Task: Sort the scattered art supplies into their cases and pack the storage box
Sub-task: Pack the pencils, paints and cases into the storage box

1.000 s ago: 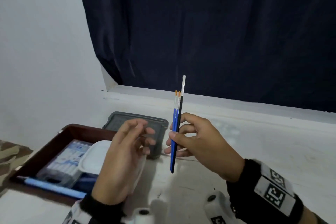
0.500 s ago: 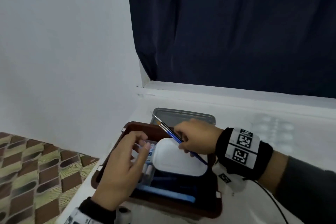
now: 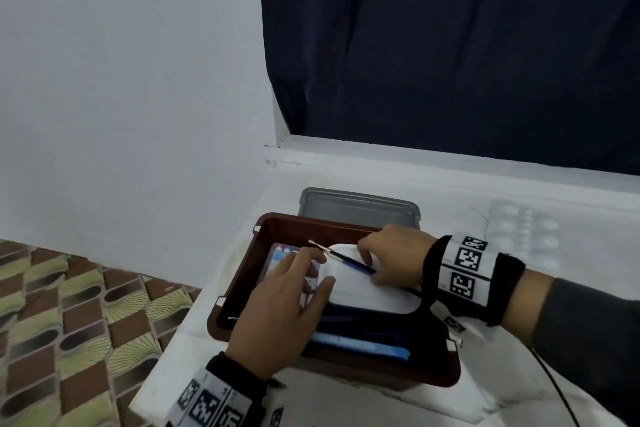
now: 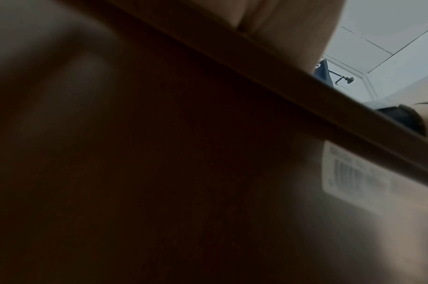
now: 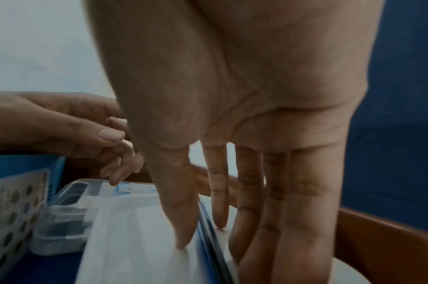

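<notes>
Down from upright in front of me, the brushes (image 3: 349, 261) now lie across the white case (image 3: 374, 291) inside the brown box (image 3: 239, 274), tips pointing away to the left, long axis slanting toward my right hand (image 3: 393, 253), which pinches them, I think to lay them flat. My left hand (image 3: 280, 308) rests loosely spread on the packed supplies, thumb against the case, likely steadying it. The gray lid (image 3: 358, 206) waits behind on the tabletop (image 3: 519, 350).

Left wrist view: mostly dark box wall (image 4: 159, 153); fingers unreadable.

Right wrist view: thumb (image 5: 181, 211) and forefinger (image 5: 217, 192) squeeze the blue handles (image 5: 208, 221) against the case (image 5: 135, 240).
</notes>
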Demonstrator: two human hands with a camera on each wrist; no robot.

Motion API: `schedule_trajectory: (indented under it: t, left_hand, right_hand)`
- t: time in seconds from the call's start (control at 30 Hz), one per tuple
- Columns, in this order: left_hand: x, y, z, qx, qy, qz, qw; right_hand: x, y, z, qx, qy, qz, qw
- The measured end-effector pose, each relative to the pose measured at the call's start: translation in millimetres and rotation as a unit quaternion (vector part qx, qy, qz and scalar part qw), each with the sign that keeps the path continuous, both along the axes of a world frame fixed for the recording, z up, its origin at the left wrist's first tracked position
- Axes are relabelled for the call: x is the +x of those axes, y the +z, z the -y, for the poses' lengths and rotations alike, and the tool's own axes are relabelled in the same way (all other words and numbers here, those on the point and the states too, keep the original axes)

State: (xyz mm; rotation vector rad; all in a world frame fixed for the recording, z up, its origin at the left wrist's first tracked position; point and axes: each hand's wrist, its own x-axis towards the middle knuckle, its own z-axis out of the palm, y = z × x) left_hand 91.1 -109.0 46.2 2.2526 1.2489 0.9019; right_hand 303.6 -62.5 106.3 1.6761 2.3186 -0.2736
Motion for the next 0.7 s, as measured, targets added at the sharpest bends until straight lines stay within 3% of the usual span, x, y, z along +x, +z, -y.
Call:
schedule_trajectory:
  t: [0.23, 0.37, 0.47, 0.6, 0.7]
  left_hand:
    - [1.7, -1.8, 2.4, 0.025, 0.013, -0.022, 0.999]
    - [13.4, 4.3, 6.6, 0.021, 0.013, 0.028, 0.999]
    - [39.2, 10.6, 15.2, 0.026, 0.011, 0.063, 0.998]
    - [96.3, 12.4, 32.4, 0.04, -0.029, 0.042, 0.998]
    - [137.3, 12.7, 40.4, 0.055, -0.032, 0.026, 0.998]
  right_hand:
    - [16.1, 2.3, 16.6, 0.04, -0.039, -0.08, 0.995]
    - [36.0, 7.8, 37.1, 0.12, -0.054, -0.185, 0.974]
    - [59.7, 3.9, 55.3, 0.16, -0.077, -0.261, 0.949]
    - [110.8, -8.6, 77.2, 0.19, -0.135, -0.333, 0.914]
    - [166.5, -32.0, 80.7, 0.203, -0.179, -0.329, 0.905]
